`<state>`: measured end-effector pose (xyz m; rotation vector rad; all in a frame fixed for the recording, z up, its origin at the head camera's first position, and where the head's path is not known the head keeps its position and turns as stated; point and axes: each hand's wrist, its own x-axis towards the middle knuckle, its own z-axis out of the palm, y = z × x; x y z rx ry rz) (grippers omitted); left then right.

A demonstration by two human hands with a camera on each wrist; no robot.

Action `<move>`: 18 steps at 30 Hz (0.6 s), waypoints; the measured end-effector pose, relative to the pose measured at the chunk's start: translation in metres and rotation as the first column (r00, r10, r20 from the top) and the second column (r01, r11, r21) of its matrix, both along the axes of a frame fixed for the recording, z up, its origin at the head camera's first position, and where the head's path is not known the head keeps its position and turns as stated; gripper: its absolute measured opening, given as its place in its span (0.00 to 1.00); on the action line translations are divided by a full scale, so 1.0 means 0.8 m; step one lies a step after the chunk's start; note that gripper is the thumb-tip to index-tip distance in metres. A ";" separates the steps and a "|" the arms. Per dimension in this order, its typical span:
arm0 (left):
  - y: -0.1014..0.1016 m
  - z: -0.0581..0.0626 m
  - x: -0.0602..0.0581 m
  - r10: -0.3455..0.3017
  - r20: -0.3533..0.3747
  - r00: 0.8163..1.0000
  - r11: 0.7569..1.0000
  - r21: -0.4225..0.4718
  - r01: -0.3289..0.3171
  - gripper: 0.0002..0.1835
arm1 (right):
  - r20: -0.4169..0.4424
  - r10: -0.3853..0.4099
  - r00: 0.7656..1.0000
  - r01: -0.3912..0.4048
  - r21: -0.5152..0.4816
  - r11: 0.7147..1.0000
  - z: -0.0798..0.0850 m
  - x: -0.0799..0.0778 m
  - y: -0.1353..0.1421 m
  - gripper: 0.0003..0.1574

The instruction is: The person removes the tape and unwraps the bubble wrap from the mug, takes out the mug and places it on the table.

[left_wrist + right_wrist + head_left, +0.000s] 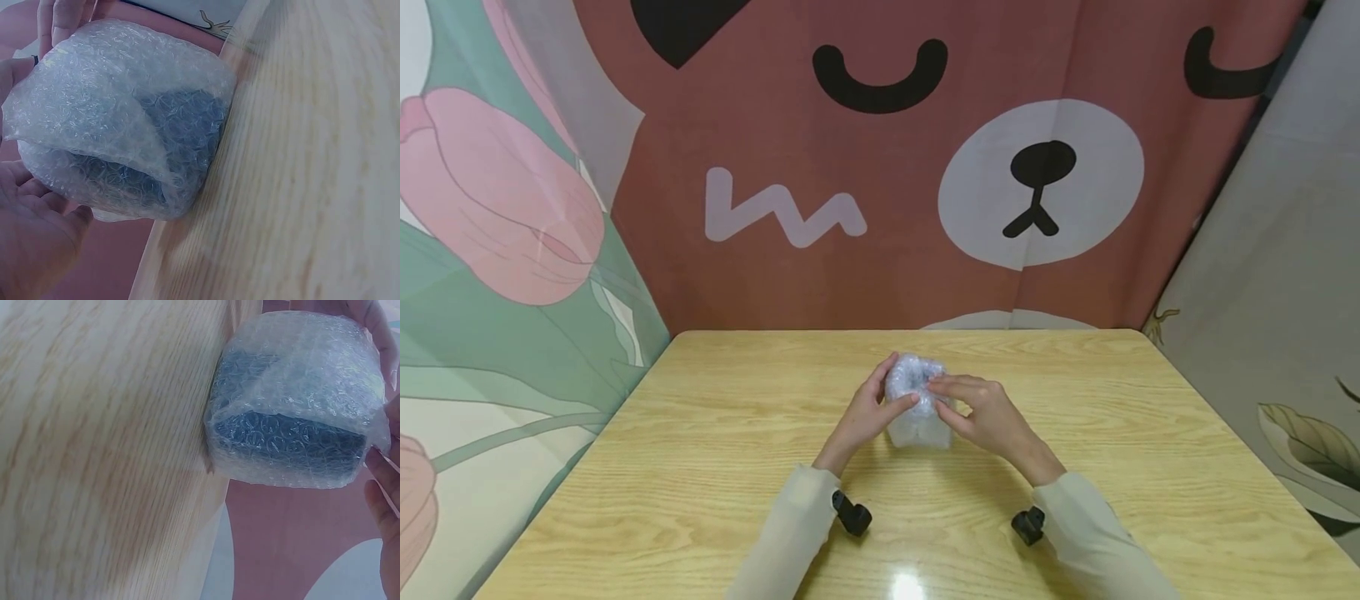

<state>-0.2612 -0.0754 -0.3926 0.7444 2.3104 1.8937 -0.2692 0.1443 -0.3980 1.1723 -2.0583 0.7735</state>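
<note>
A bundle of clear bubble wrap (919, 431) stands on the table, its top wrapped around a central hollow. My left hand (865, 419) grips its left side, fingers along the far side and thumb over the top front. With its fingertips on the top right, my right hand (992, 417) pinches the wrap near the hollow. In the left wrist view, folded layers of the bubble wrap (100, 81) overlap, and a darker patch shows through on the side. A loose edge of the wrap (378, 432) meets the right fingers in the right wrist view. Whatever is inside stays hidden.
The light wood table (700, 467) extends around the bundle. Behind it hangs a reddish curtain (760, 283) with a bear face. Patterned cloths flank both sides. A small black camera (853, 513) sits at the left wrist, another black camera (1028, 526) at the right.
</note>
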 end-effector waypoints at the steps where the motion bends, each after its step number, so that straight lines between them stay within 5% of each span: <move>1: 0.000 0.000 0.000 -0.001 0.001 1.000 1.000 0.000 0.001 0.41 | -0.001 0.000 1.000 0.000 -0.002 1.000 0.000 0.000 0.000 0.16; 18: 0.001 -0.001 -0.001 -0.003 -0.013 1.000 1.000 0.023 0.003 0.39 | 0.009 0.008 1.000 -0.007 -0.016 1.000 0.000 -0.002 -0.005 0.15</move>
